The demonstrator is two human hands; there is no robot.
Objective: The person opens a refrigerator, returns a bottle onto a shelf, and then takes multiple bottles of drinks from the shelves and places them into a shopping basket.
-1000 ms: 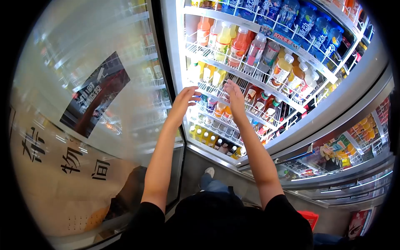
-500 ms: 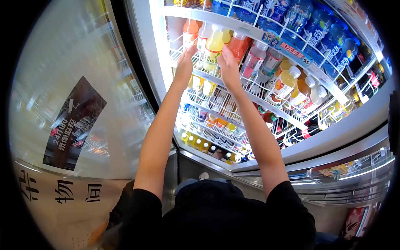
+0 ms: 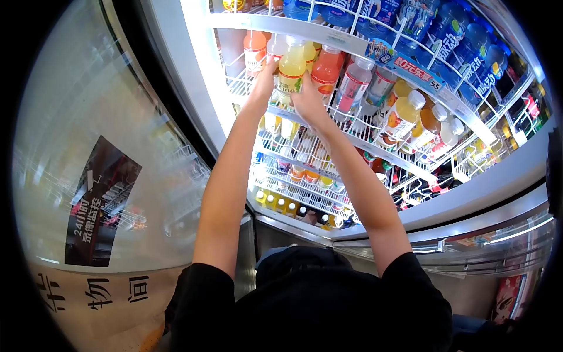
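A bottle of pale yellow drink with a white cap stands upright at the front edge of a fridge shelf, between my two hands. My left hand grips its left side, the fingertips partly hidden. On the opposite side my right hand presses in low, with the thumb up against the label. Just left of it is an orange drink bottle. A red drink bottle stands to the right, followed by a clear bottle with a pink label.
Blue drink bottles fill the wire shelf above. Juice bottles stand at the right of the same shelf, and small bottles line the bottom. An open glass door is on the left. A price strip runs along the upper shelf.
My hands have closed in on the yellow drink bottle from both sides; before, they were held apart around it. The bottle appears slightly lower and further left in view.
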